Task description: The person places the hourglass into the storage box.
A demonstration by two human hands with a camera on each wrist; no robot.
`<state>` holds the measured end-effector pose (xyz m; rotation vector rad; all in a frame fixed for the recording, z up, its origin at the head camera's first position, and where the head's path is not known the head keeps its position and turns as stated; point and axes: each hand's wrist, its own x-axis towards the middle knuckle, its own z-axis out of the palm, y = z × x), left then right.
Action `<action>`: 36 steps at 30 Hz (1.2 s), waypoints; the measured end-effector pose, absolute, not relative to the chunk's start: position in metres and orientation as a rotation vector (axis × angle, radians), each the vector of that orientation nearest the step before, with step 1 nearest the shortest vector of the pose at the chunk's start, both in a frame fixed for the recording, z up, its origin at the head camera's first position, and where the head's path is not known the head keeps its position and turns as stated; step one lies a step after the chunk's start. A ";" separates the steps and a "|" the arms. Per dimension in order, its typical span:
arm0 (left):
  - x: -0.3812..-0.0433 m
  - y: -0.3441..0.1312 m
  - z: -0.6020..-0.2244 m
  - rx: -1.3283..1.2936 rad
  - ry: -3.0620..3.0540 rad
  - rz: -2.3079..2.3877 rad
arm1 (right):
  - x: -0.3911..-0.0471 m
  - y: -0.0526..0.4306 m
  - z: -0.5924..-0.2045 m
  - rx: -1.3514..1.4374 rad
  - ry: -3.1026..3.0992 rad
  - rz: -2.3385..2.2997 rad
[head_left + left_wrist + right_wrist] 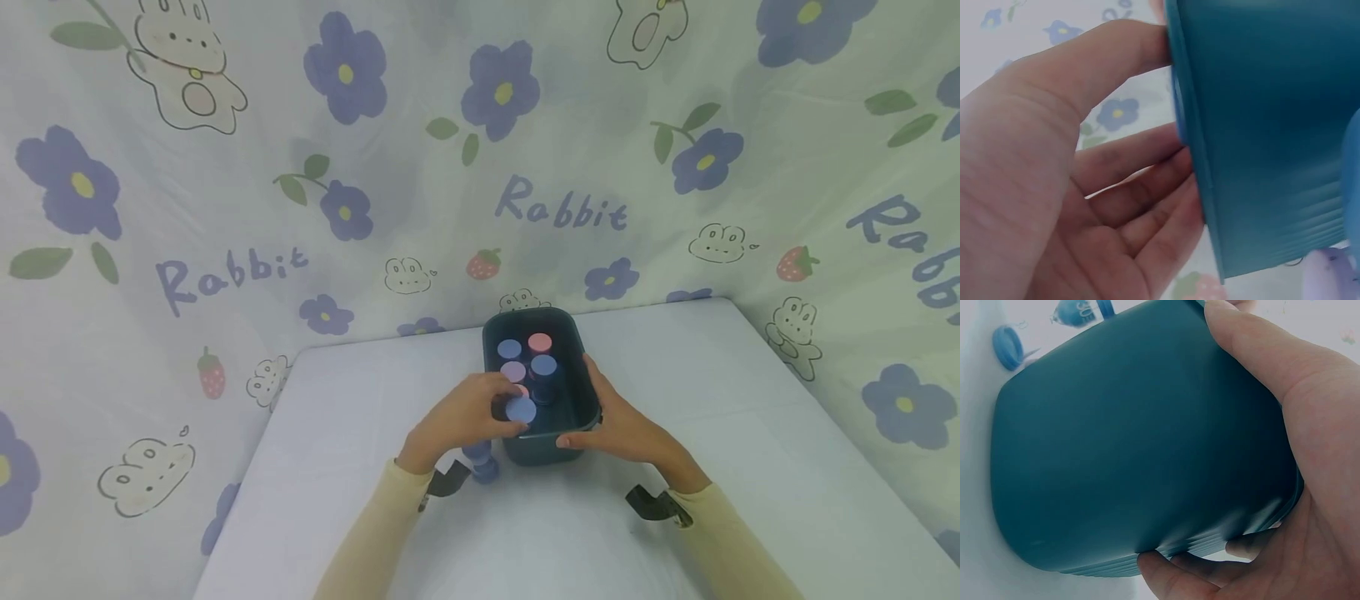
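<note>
A dark teal bin (pixel 591 408) holds several round-capped sand timers, among them a pink one (pixel 540 342) and a purple one (pixel 513 372). My left hand (pixel 468 412) reaches over the near left rim. Its thumb and fingers pinch a blue-capped sand timer (pixel 521 410), whose edge shows just above the rim in the left wrist view; its lower part is hidden in the bin. My right hand (pixel 626 425) grips the bin's near right corner, thumb on the front and fingers along the side wall (pixel 1129 444).
Beside the bin, under my left wrist, a blue sand timer (pixel 483 465) stands on the white table (pixel 375 400). The right wrist view catches a blue bulb (pixel 1077 311) marked 30 and a round blue end (pixel 1008 347). A patterned curtain (pixel 420 192) hangs behind.
</note>
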<state>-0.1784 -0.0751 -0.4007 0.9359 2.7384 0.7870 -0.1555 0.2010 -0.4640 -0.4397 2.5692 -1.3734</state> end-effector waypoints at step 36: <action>-0.201 -0.052 -0.396 0.904 2.742 0.323 | -0.155 0.201 -0.464 -0.436 2.527 -1.415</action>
